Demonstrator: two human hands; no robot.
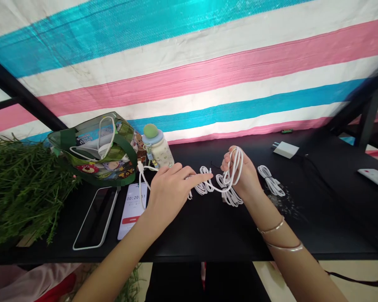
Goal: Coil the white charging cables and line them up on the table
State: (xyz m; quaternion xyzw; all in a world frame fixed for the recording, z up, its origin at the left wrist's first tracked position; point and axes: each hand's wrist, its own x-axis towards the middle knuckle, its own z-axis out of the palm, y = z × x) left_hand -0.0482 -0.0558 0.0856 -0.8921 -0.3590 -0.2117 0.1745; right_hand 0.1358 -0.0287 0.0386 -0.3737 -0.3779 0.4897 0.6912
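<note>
The right hand (243, 174) is shut tight around some loops of a white charging cable (237, 164), and the cable hangs down in soft bends onto the black table (208, 237). The left hand (171, 191) is open, with flat fingers (197, 178) reaching out over the messy loops on the table. The cable looks light, soft and bendy, so it may slip and tangle. A good place to hold it seems to be the loops, or the hard plug end near the bag. Another white cable (271, 180) lies in a small bundle just past the right hand, and a white wall charger (285, 149) sits farther back. On the left is a see-through bag (121, 140) with green straps and cartoon pictures, and a white cord (114, 133) is inside it. A bottle (159, 154) with a green top stands beside the bag. Two phones (96, 218) (134, 209) lie near the left hand.
</note>
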